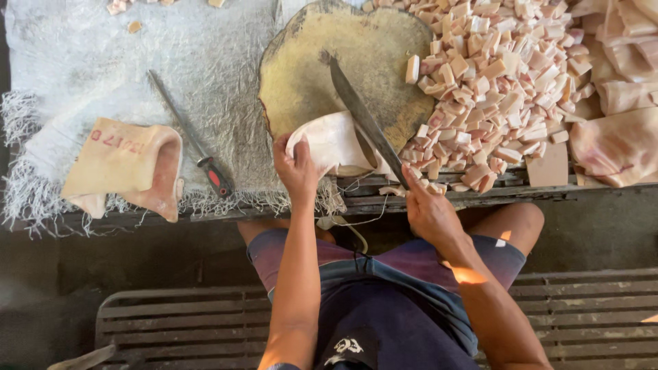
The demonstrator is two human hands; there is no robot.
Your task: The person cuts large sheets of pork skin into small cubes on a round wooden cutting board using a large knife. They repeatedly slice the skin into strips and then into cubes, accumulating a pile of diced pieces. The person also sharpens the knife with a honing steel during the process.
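Hiding knife [360, 113] handle, right hand [428, 212]

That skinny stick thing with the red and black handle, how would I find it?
Start at the round wooden chopping block and look left, across the white woven cloth. The sharpening rod lies there slanted, between the block and a folded slab of pork skin. Unlike the broad knife, it is thin and round.

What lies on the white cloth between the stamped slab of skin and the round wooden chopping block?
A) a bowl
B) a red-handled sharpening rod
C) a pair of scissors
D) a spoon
B: a thin metal sharpening rod with a red-and-black handle lies diagonally on the white woven cloth, untouched by either hand.
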